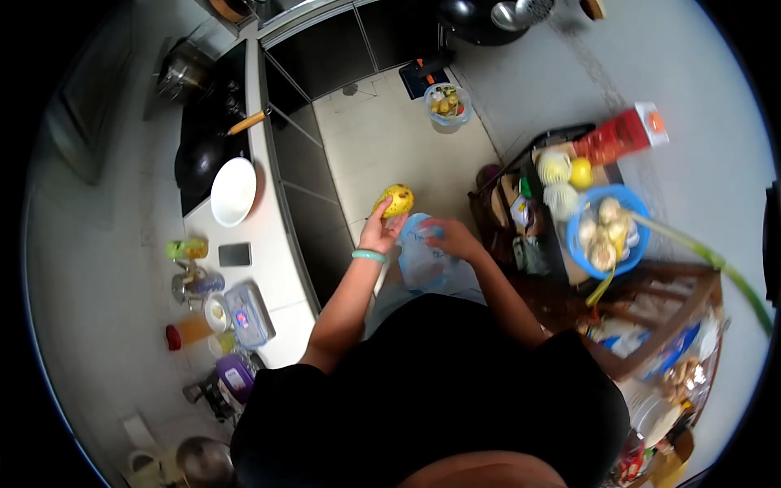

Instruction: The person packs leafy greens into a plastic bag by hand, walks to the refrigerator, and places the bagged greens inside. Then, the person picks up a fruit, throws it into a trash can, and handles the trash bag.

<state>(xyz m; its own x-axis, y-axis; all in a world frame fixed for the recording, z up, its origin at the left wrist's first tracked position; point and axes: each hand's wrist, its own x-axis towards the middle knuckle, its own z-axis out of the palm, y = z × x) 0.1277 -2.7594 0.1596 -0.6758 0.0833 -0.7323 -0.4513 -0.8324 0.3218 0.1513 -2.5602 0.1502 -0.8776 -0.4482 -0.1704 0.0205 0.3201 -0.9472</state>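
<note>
A yellow fruit with brown spots (398, 200) is in my left hand (381, 231), whose fingers are wrapped round its lower side. A green bracelet (368, 255) circles that wrist. Just to the right, my right hand (452, 238) is at the upper edge of a light blue plastic bag (425, 262), its fingers bent against the plastic. The bag hangs in front of my body, below the fruit. Its contents cannot be made out.
On the left counter (286, 317) are a white bowl (233, 192), a phone (235, 254) and a plastic container (248, 314). A bin (447, 108) stands on the floor ahead. The rack at right holds a blue basket (638, 254) and a red carton (616, 137).
</note>
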